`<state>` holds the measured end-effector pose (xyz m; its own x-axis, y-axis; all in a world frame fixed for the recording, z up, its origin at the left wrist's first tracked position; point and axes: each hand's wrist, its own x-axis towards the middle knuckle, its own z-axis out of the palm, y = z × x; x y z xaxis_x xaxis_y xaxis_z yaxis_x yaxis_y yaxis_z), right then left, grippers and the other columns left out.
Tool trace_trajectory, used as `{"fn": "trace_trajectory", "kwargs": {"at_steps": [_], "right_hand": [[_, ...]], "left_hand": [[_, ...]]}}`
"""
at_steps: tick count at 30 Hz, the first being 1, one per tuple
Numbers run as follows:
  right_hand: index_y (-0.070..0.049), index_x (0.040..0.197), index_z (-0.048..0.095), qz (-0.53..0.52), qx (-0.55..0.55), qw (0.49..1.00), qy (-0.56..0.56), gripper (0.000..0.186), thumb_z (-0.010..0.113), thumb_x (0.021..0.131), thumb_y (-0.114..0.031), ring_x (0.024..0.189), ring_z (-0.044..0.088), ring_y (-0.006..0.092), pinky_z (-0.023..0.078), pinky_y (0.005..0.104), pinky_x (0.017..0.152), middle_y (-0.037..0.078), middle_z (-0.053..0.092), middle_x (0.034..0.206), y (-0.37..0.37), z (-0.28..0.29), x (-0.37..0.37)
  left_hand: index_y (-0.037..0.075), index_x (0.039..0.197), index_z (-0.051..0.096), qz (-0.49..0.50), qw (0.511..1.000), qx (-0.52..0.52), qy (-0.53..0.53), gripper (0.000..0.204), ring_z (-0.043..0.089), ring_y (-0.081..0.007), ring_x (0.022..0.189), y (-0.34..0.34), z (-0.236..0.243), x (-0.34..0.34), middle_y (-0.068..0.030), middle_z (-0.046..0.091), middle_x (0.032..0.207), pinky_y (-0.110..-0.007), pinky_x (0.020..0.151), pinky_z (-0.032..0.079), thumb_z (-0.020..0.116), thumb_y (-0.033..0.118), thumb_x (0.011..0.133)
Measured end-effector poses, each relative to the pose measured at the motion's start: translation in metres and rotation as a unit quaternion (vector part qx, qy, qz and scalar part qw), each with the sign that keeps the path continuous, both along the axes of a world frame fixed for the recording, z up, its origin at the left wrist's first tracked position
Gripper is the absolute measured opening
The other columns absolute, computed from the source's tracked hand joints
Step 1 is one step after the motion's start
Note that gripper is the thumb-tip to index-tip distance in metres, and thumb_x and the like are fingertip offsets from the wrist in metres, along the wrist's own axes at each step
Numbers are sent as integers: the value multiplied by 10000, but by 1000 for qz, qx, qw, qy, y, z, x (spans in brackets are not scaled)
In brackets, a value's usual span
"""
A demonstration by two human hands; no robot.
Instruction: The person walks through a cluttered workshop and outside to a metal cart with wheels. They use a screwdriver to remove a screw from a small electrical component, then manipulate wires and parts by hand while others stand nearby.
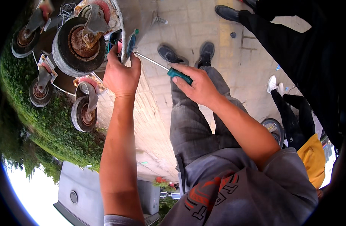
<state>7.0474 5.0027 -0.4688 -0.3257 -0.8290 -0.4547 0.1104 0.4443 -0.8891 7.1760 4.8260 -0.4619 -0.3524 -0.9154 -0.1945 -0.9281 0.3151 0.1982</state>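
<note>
My right hand (197, 83) is closed around the green handle of a screwdriver (152, 61). The long metal shaft points left and up, its tip end close to my left thumb. With my left hand (122, 75) I straddle the metal edge (123, 28) of an upturned wheeled frame, the thumb on the outer side and a finger on the inner. A blue-green part (132, 40) sits on the outer face of that edge, just above the thumb and by the screwdriver's tip. Thin wires and something pink show inside the edge, partly hidden by my fingers.
A large rusty caster (80, 47) stands beside my left hand, with smaller casters (84, 113) around it. Green hedge (48, 132) runs along the left. People in dark trousers stand on the paving at right, near a wheel (274, 130). A grey box-like structure (79, 192) is at lower left.
</note>
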Motion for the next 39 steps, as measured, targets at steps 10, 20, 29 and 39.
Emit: {"fn": "trace_trajectory", "kwargs": {"at_steps": [10, 20, 29, 39], "right_hand": [[14, 1206, 599, 1, -3, 1000, -22, 376, 651, 876, -158, 965, 662, 312, 499, 343, 847, 218, 662, 1094, -9, -4, 1], [-20, 1278, 583, 16, 12, 994, -110, 382, 622, 933, -181, 805, 571, 87, 481, 251, 746, 65, 663, 927, -11, -8, -8], [-50, 1283, 596, 14, 132, 953, -272, 361, 596, 950, -190, 500, 448, 61, 334, 228, 432, 34, 577, 717, -22, 3, -24], [-2, 1288, 553, -41, 191, 839, -507, 411, 580, 929, -200, 479, 453, 85, 308, 227, 364, 93, 592, 750, -24, -1, -41]], "left_hand": [[124, 1243, 533, -4, 999, 24, -23, 587, 667, -356, 892, -4, 2, -3, -132, 693, 1053, -444, 754, 513, 704, 403, 756], [125, 1239, 534, -10, 1000, 12, -15, 595, 667, -351, 897, -4, -2, 0, -121, 693, 1062, -445, 747, 513, 708, 414, 748], [115, 1159, 571, -19, 1000, -12, -2, 483, 679, -297, 848, -1, 0, -1, -53, 705, 1016, -406, 680, 526, 718, 312, 743], [137, 1229, 549, 3, 1000, 21, -16, 586, 669, -337, 906, -3, 0, -2, -94, 693, 1081, -431, 757, 512, 714, 417, 742]]}}
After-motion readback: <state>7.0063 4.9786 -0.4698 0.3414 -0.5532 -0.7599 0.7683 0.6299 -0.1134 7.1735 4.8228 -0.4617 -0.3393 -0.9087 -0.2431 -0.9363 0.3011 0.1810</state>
